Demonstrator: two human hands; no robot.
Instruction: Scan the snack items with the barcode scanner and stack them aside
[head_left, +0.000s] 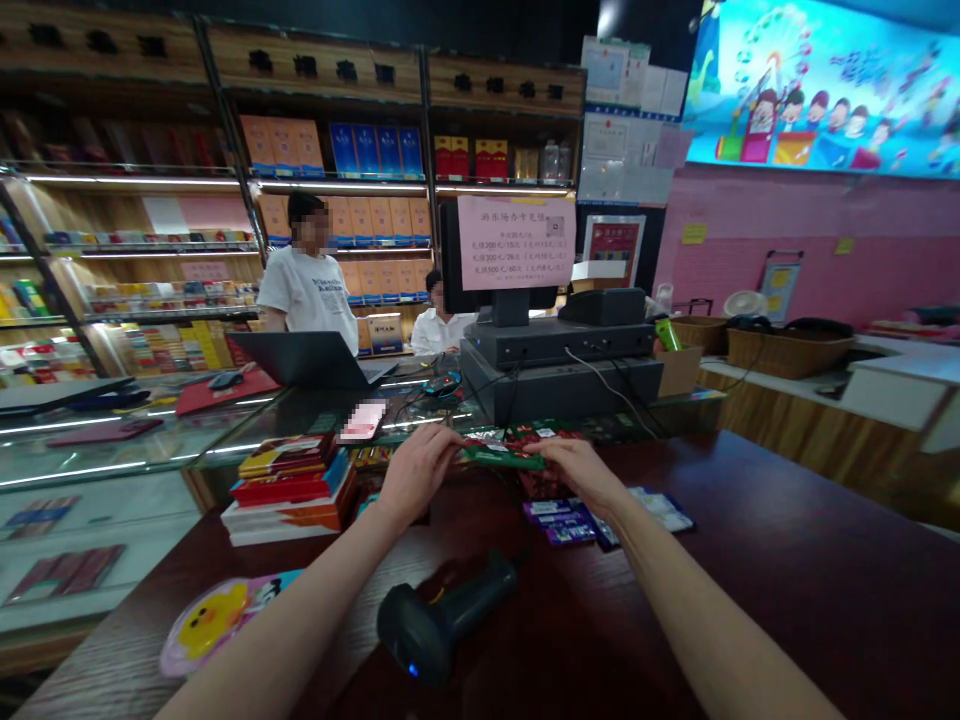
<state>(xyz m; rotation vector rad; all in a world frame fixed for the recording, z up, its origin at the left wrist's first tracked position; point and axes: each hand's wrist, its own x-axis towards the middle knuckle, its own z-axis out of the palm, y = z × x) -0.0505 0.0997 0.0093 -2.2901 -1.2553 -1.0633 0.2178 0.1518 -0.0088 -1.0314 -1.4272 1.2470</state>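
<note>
Between my two hands is a green and red snack packet point(501, 455), held flat above the far edge of the dark wooden counter. My left hand point(421, 468) pinches its left end, and my right hand point(579, 468) pinches its right end. More red packets point(546, 484) lie just behind and below it. Purple packets point(562, 522) rest on the counter under my right wrist, with blue and white packets point(660, 512) partly hidden by my right forearm. Nearer to me, between my forearms, a black barcode scanner point(442, 620) lies with a blue light on.
Left of my left hand stands a stack of boxes point(292, 490). A yellow duck packet point(214, 620) lies by my left forearm. Beyond the counter are a cash register point(555, 345), a laptop point(307, 358) and a glass case point(135, 450). Two people point(307, 285) are behind it.
</note>
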